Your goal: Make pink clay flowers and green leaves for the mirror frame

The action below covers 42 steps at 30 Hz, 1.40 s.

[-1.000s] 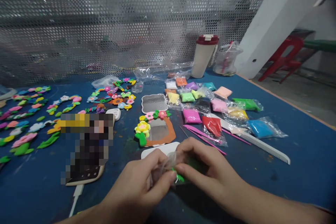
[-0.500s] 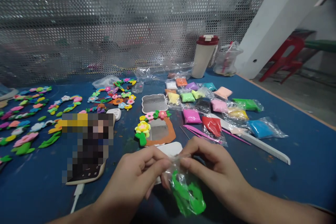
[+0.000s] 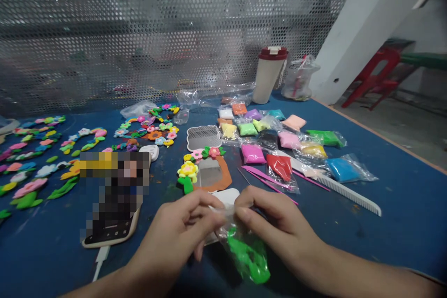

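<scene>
A clear plastic bag with bright green clay [image 3: 248, 256] hangs between my hands near the table's front edge. My left hand [image 3: 185, 233] pinches the bag's top from the left, and my right hand [image 3: 279, 223] pinches it from the right, their fingertips nearly touching. Just beyond them lies a mirror frame [image 3: 221, 174] of brown clay with yellow and pink flowers. A white rounded object [image 3: 226, 195] is partly hidden behind my fingers. Behind the frame a small wavy-edged mirror [image 3: 203, 138] lies on the blue table.
Bagged clay in several colours, such as a red one [image 3: 279, 166], lies right of centre beside pink tools [image 3: 267, 177] and a white comb [image 3: 352, 194]. A charging phone [image 3: 118, 228] and flowered clay frames [image 3: 85, 138] are at the left. A tumbler [image 3: 267, 77] stands behind.
The green clay bag has shifted slightly and hangs at a somewhat different angle. Both hands still pinch its top. The whole view has moved slightly, with the table items appearing a little further left.
</scene>
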Motion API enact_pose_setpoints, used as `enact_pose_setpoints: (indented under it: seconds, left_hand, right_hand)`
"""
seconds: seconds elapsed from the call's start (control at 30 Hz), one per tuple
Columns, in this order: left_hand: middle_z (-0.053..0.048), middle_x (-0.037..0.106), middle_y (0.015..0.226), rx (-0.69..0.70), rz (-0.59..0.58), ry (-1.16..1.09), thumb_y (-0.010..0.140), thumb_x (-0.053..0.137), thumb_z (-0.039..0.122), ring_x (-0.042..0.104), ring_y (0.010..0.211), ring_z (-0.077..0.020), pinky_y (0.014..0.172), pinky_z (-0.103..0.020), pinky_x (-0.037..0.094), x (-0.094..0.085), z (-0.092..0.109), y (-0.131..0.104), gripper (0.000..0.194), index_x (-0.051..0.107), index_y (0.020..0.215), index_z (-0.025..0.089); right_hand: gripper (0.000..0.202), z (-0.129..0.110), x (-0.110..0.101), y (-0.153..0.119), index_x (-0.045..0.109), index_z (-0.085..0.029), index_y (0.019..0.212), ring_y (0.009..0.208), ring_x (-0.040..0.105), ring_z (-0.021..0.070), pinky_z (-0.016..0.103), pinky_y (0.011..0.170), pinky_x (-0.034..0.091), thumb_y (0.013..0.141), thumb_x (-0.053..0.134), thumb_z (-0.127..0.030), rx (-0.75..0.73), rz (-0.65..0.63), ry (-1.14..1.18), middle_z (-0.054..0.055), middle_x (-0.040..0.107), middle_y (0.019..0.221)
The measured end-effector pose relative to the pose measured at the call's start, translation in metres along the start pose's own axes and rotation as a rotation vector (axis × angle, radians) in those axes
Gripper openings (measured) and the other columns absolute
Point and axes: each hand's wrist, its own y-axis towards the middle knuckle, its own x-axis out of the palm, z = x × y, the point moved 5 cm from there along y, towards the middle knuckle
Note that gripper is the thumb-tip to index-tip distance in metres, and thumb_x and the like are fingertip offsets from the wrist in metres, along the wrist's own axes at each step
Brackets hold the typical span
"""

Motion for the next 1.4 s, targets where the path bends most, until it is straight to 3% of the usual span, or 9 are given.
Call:
enact_pose_setpoints:
  seconds: [0.2,0.57,0.67,0.73,0.83,0.9,1.03,1.17,1.4]
  left_hand:
    - [0.005,0.05,0.05,0.057,-0.029,0.16,0.082,0.049,0.04,0.05,0.044,-0.01,0.046,-0.019,0.036,-0.002,0.009,-0.005,0.026,0.055,0.07,0.018]
    - [0.004,0.056,0.056,0.246,-0.002,0.279,0.088,0.044,0.037,0.049,0.047,-0.0085,0.047,-0.018,0.037,0.003,0.051,0.004,0.032,0.053,0.065,0.017]
    - [0.0,0.063,0.066,0.352,-0.012,0.436,0.094,0.025,0.039,0.057,0.056,-0.0096,0.055,-0.019,0.043,-0.001,0.073,0.034,0.045,0.059,0.075,0.016]
    - [-0.003,0.066,0.077,0.325,0.099,0.711,0.096,0.012,0.038,0.062,0.067,-0.012,0.062,-0.022,0.048,-0.012,0.086,0.068,0.054,0.06,0.088,0.015]
    - [-0.009,0.062,0.102,0.268,0.232,0.876,0.092,0.041,0.033,0.06,0.089,-0.0193,0.077,-0.035,0.049,-0.029,0.103,0.13,0.028,0.058,0.102,0.013]
    - [-0.009,0.055,0.114,0.215,0.281,0.951,0.087,0.053,0.029,0.058,0.095,-0.021,0.079,-0.041,0.05,-0.034,0.109,0.168,0.031,0.052,0.114,0.015]
    - [-0.01,0.055,0.114,0.104,0.327,1.038,0.087,0.053,0.029,0.058,0.096,-0.0216,0.079,-0.041,0.05,-0.028,0.112,0.22,0.031,0.052,0.114,0.014]
    - [-0.009,0.055,0.114,0.025,0.314,1.072,0.087,0.054,0.029,0.058,0.096,-0.0217,0.079,-0.04,0.05,-0.021,0.112,0.245,0.031,0.052,0.114,0.014]
    - [-0.009,0.055,0.114,-0.002,0.249,1.03,0.086,0.054,0.029,0.058,0.096,-0.0218,0.079,-0.04,0.05,-0.029,0.108,0.247,0.031,0.052,0.114,0.015]
  right_hand:
    - [0.018,0.0,-0.007,0.001,0.058,-0.017,0.069,0.063,0.047,0.0101,0.021,0.056,0.036,0.083,0.054,-0.028,0.064,0.09,0.072,-0.002,0.054,0.066]
    - [0.023,-0.023,-0.026,0.012,0.051,-0.018,0.07,0.061,0.045,0.0089,0.021,0.054,0.035,0.089,0.045,-0.028,-0.021,0.029,-0.061,-0.003,0.048,0.066]
    - [0.028,-0.021,-0.051,0.025,0.047,-0.018,0.065,0.057,0.045,0.0089,0.022,0.052,0.035,0.09,0.041,-0.028,-0.034,0.069,-0.327,-0.003,0.046,0.062]
    - [0.029,-0.014,-0.071,0.035,0.046,-0.018,0.064,0.056,0.047,0.0095,0.023,0.052,0.036,0.091,0.039,-0.028,-0.026,0.083,-0.543,-0.002,0.048,0.061]
    - [0.033,0.0,-0.102,0.053,0.048,-0.018,0.054,0.049,0.044,0.0108,0.026,0.051,0.035,0.083,0.055,-0.031,0.026,0.059,-0.687,0.0,0.049,0.052]
    - [0.031,0.008,-0.125,0.067,0.054,-0.017,0.055,0.052,0.048,0.0128,0.028,0.054,0.039,0.077,0.064,-0.036,0.058,0.068,-0.77,0.001,0.053,0.052]
    - [0.022,0.017,-0.177,0.096,0.058,-0.017,0.103,0.086,0.059,0.0154,0.034,0.075,0.05,0.09,0.049,-0.032,0.113,0.19,-0.879,0.006,0.06,0.104]
    - [0.026,0.037,-0.215,0.123,0.054,-0.017,0.113,0.095,0.057,0.0181,0.038,0.081,0.049,0.09,0.049,-0.029,0.155,0.305,-0.906,0.008,0.055,0.116]
    - [0.03,0.05,-0.24,0.142,0.052,-0.015,0.114,0.095,0.058,0.0194,0.039,0.079,0.049,0.088,0.052,-0.029,0.126,0.412,-0.858,0.009,0.055,0.114]
